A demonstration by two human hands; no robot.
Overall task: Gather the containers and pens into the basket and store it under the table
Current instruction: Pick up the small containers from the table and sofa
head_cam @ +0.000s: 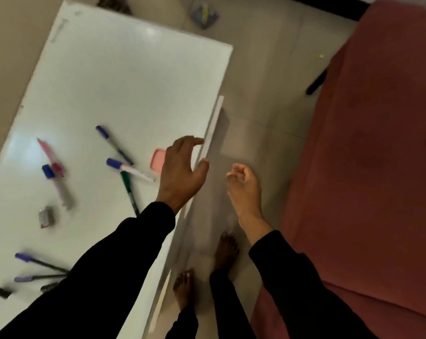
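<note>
The person stands at the long edge of the white table [124, 77], both arms in black sleeves reaching forward. The left hand [182, 167] hovers over the table's near edge, fingers spread and curved, holding nothing. Directly under its knuckles, partly hidden, sits a small pink-lidded container [158, 159]. The right hand [243, 184] hangs off the table over the floor, fingers loosely curled in; it looks empty, though the blur makes that hard to be sure of.

Just left of the left hand lie three pens close together: a white marker with a blue cap [130, 169], a green pen [128, 192] crossing beneath it, and a dark pen with a blue cap [114, 145] a little beyond. Further left are a pink pen [51, 159] with a blue cap [48, 171] beside it, and a small grey box-like item [46, 217]. Down by the left sleeve are two purple-capped pens [39, 262] and a small black piece [2, 292].

No basket can be seen anywhere. I'd judge the gathering has barely begun: everything is loose on the table. The left hand seems poised to close on the pink-lidded container, the nearest thing. The next move likely calls for lowering that hand, pinching the container by its sides, and finding the basket to drop it into.
</note>
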